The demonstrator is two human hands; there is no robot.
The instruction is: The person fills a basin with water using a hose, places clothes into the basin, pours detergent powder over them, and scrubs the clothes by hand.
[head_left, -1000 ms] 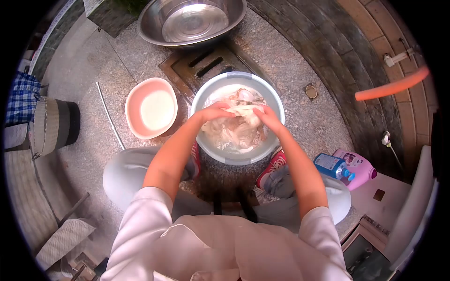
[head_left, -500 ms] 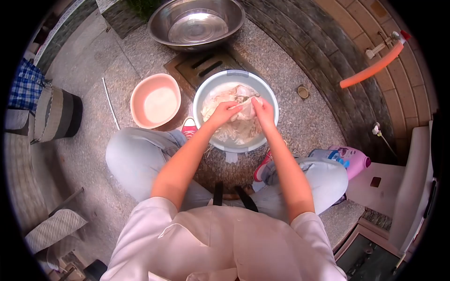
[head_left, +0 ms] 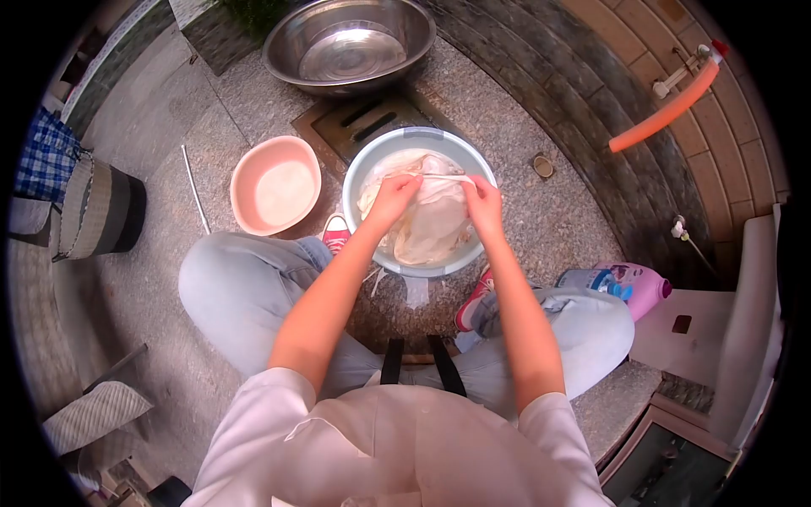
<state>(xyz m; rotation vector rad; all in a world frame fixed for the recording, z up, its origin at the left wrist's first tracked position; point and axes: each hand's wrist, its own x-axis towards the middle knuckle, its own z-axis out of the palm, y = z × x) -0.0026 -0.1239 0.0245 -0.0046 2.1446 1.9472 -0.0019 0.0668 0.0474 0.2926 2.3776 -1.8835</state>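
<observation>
- Left hand [head_left: 397, 195] and right hand [head_left: 484, 205] both pinch the pale cloth [head_left: 437, 221], edge taut.
- Cloth lies within the light-blue basin [head_left: 472, 149].
- Apparently spreading it; next move calls for firm grips.

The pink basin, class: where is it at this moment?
In the head view, the pink basin stands on the ground left of centre, between the white rod on its left and the light blue basin on its right.

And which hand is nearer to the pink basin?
Left. The left hand is to the right of the pink basin, over the blue tub; the right hand is farther right.
</observation>
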